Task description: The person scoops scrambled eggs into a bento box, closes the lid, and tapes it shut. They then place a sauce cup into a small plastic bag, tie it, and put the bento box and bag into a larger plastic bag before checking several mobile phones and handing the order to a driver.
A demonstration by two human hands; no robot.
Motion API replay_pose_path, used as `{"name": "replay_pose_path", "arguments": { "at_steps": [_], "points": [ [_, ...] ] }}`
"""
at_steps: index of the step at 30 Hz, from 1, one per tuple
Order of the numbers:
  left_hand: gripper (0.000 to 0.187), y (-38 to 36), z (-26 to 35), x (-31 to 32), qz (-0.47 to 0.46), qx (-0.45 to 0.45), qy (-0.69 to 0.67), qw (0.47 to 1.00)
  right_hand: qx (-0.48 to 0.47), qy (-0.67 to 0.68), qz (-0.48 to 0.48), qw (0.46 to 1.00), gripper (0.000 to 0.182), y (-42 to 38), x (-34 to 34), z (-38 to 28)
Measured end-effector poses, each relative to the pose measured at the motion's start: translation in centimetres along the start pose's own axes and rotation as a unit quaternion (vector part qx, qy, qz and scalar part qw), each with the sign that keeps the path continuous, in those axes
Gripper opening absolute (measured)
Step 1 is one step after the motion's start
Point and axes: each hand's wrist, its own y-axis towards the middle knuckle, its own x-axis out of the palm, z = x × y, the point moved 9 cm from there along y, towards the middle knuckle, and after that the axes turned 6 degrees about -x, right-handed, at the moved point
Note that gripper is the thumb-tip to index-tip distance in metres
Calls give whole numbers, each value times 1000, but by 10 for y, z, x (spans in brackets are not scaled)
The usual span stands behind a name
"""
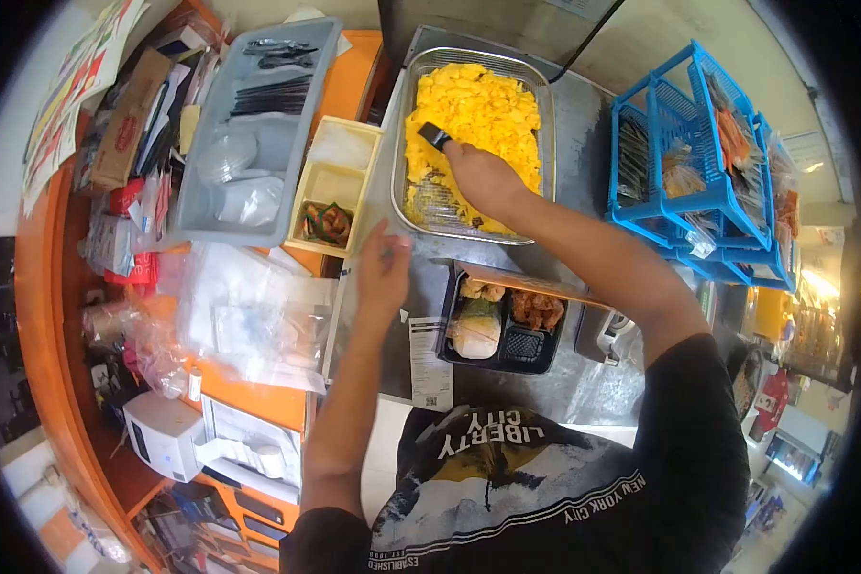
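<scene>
My right hand (483, 177) is closed on a black utensil (433, 135) over the scrambled egg. The yellow egg (478, 100) fills much of a metal tray (401, 182), with bare mesh showing near its front. My left hand (385, 263) hovers beside the tray's front left corner, fingers apart, holding nothing visible. Close to it is a cream divided container (346, 182) with small packets. A black meal box (521, 346) sits in front of the tray, holding a wrapped rice item (475, 330) and browned food pieces (538, 308).
Blue baskets (679, 172) of packets stand at the right. A grey bin (201, 191) with black cutlery is at the upper left, above clear plastic bags (249, 306). A printed receipt (430, 364) lies left of the meal box. A white printer (163, 435) is at the lower left.
</scene>
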Motion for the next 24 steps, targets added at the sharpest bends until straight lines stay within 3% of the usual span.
{"name": "replay_pose_path", "arguments": {
  "at_steps": [2, 8, 11, 14, 17, 20, 24],
  "points": [
    [53, 2, -22, 20, 19, -17, -44, 999, -78, -34, -41, 996, 18, 8, 19, -20],
    [59, 11, 0, 27, 91, 96, 97, 986, -185, -157, -198, 950, 21, -9, 68, -37],
    [56, 12, 4, 20, 111, 125, 206, 964, -228, -208, -232, 922, 21, -39, 42, -37],
    [53, 12, 7, 17, 111, 106, 206, 966, -270, -246, -205, 908, 19, -65, 20, -25],
    [53, 12, 7, 22, 98, 92, 174, 976, -183, -102, -337, 918, 18, -72, 33, -14],
    [53, 12, 2, 22, 102, 112, 131, 980, -104, -4, -318, 942, 19, -65, 32, -13],
    [53, 15, 2, 22, 87, 117, 141, 979, -144, 36, -299, 943, 22, -35, 47, -21]
  ]
}}
